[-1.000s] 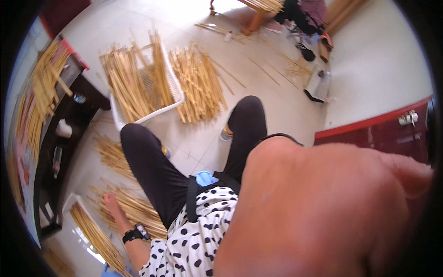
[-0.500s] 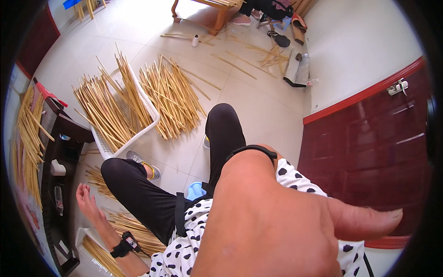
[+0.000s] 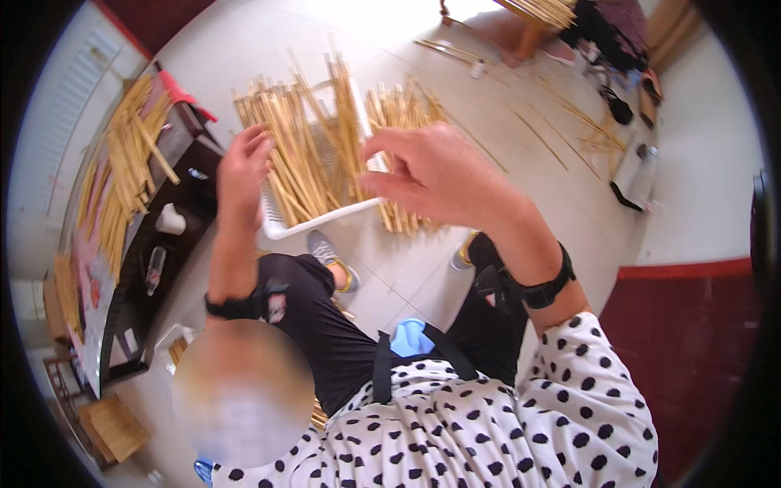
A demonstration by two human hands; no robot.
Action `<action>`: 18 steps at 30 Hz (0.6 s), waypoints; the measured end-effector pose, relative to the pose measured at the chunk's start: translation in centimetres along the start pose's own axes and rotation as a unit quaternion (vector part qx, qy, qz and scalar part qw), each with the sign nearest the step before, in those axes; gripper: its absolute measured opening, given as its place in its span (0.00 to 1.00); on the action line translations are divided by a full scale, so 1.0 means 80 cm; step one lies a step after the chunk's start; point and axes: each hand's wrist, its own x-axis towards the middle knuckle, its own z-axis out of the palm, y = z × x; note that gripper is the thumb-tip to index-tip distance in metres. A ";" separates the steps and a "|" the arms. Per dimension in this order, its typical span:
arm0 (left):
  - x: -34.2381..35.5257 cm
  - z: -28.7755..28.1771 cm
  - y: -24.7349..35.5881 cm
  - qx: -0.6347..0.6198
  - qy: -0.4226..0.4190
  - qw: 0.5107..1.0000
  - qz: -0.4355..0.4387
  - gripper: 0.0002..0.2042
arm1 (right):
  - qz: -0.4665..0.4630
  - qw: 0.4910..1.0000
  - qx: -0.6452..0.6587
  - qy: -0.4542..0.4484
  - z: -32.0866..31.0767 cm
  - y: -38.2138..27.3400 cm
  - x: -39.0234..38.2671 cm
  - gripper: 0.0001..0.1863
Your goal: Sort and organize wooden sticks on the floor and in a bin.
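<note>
A white plastic basket [image 3: 317,217] stands on the floor before me, holding many long, thin tan sticks [image 3: 281,150] that look like wood or bamboo. My left hand [image 3: 242,167] is raised by the basket's left side, fingers loosely bent and apart, with nothing seen in it. Over the basket's right edge reaches my right hand [image 3: 427,171], its thumb and fingers apart around nothing. It partly hides a second pile of sticks [image 3: 407,106] lying beside the basket. Motion smears both hands a little; whether either touches the sticks cannot be told.
More sticks [image 3: 122,187] lie on a dark table [image 3: 191,167] at the left. Loose sticks [image 3: 541,134] are scattered on the floor to the right. Another person's dark-clothed legs [image 3: 602,37] show at the far right. A dark red door [image 3: 683,342] stands at the right.
The view has swung left. My right hand has moved from close before the camera out to the basket's right edge; my left hand has risen from low left to its left side.
</note>
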 end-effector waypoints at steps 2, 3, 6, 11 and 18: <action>0.059 0.026 -0.006 -0.057 -0.039 0.995 -0.071 0.17 | 0.032 0.993 0.102 -0.058 0.014 0.046 0.017 0.15; 0.069 0.026 -0.022 -0.054 -0.033 0.996 -0.066 0.17 | 0.036 0.992 0.101 -0.062 0.023 0.064 0.014 0.15; 0.113 0.068 -0.091 -0.054 -0.050 0.984 -0.161 0.16 | 0.155 0.952 0.251 -0.086 0.039 0.095 0.029 0.13; 0.153 0.097 -0.263 0.130 0.003 0.956 -0.265 0.23 | 0.191 0.913 0.359 -0.015 0.057 0.138 0.066 0.13; 0.153 0.153 -0.395 0.318 -0.111 0.909 -0.243 0.30 | 0.299 0.878 0.371 0.053 0.063 0.185 0.051 0.12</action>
